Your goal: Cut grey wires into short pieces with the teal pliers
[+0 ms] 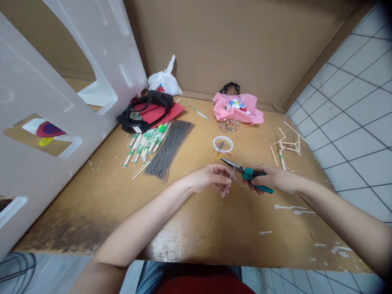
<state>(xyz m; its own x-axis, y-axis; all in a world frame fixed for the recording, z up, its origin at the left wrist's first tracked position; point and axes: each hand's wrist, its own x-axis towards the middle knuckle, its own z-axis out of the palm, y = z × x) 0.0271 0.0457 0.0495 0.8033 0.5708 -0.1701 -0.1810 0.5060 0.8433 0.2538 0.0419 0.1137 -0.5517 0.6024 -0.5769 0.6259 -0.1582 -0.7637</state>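
Observation:
My left hand pinches a thin pale stick that slants down toward me over the brown board. My right hand is closed around the teal handles of needle-nose pliers, whose jaws point left and away, just above the stick's upper end. The two hands sit close together near the board's middle. A white ring of wire and small yellow and red loops lie just beyond the plier tips.
A bundle of grey wires and wrapped chopsticks lie left of centre. Behind them are a black strap on red paper, a white bag and a pink bag. Glued sticks lie right. A white panel stands left.

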